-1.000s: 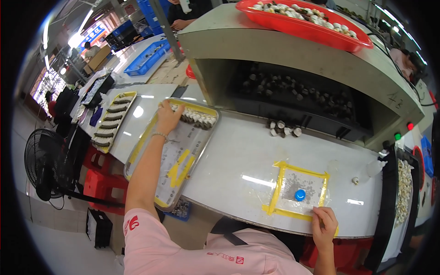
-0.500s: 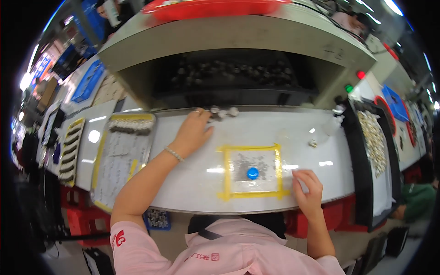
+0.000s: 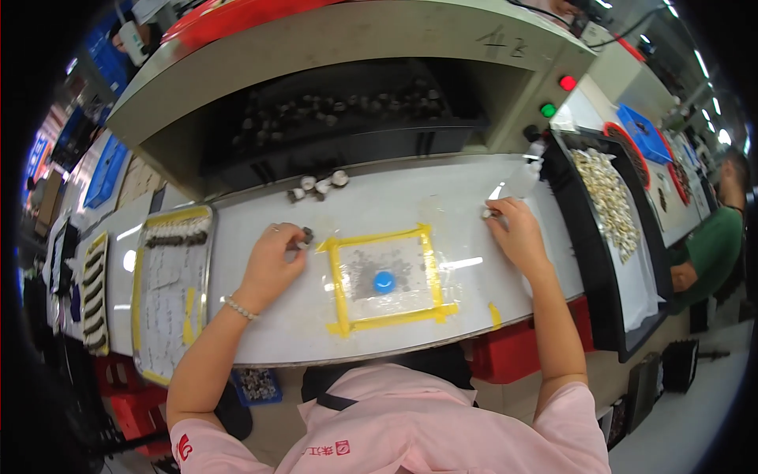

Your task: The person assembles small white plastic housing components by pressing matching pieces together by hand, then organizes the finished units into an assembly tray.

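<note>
Left of the taped square, my left hand [image 3: 272, 265] pinches a small dark-and-white cylindrical part [image 3: 306, 236] between thumb and fingers. Across the table, my right hand [image 3: 517, 231] is closed at the fingertips on a small pale metallic piece [image 3: 486, 213], near a clear bottle [image 3: 524, 177]. Between the hands lies a clear sheet [image 3: 363, 300] edged with yellow tape, with dark smudges on it. A round blue cap [image 3: 384, 282] sits on the sheet. Several more dark-and-white parts [image 3: 320, 186] stand in a cluster beyond my left hand.
A shelf opening holds a black bin [image 3: 347, 146] of similar parts. At the left is a yellow-edged tray [image 3: 170, 276] with a row of parts. A black tray [image 3: 580, 213] of gold-and-white pieces stands right. A person in a green sleeve [image 3: 707, 251] sits beyond it.
My left hand has come back from the cluster with a dark-and-white part. My right hand has reached forward from beside the taped sheet and taken a small piece. The view has shifted.
</note>
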A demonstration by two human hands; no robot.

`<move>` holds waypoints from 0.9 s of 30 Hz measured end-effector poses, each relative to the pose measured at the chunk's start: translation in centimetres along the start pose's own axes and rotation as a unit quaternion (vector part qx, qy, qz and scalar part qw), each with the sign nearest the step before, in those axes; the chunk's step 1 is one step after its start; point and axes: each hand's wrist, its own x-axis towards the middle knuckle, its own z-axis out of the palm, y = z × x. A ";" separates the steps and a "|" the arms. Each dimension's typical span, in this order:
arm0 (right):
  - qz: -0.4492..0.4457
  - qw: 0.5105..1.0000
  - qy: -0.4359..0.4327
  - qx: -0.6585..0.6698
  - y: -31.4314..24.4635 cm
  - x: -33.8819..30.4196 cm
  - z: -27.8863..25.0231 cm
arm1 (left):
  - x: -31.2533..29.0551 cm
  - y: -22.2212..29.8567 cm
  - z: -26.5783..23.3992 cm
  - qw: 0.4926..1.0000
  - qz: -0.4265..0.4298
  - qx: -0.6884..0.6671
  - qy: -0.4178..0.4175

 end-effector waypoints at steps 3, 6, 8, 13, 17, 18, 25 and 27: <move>-0.032 0.998 -0.027 -0.047 0.3 0.1 0.6 | -1.9 2.2 -0.4 0.993 -0.063 -0.090 -0.035; -0.028 0.999 -0.031 -0.006 -2.3 -1.3 0.7 | -4.2 3.6 0.0 0.948 -0.111 -0.299 -0.007; -0.070 0.995 -0.048 0.061 -4.1 -2.6 1.3 | -4.9 4.9 0.4 0.921 -0.124 -0.368 0.011; -0.230 0.971 -0.040 -0.043 -6.4 -4.4 3.4 | -7.1 5.3 2.2 0.843 -0.157 -0.513 0.045; -0.268 0.957 -0.063 -0.095 -7.0 -5.1 3.4 | -7.2 4.7 2.5 0.988 -0.042 -0.115 0.090; -0.266 0.958 -0.056 -0.090 -7.2 -5.2 3.3 | -7.3 4.7 2.5 0.988 -0.044 -0.117 0.089; -0.228 0.972 -0.050 -0.020 -6.5 -5.6 3.8 | -7.3 8.5 3.4 0.989 0.117 -0.064 0.068; -0.197 0.979 -0.054 -0.006 -6.8 -5.7 4.0 | -7.0 9.0 4.2 0.988 0.134 -0.063 0.045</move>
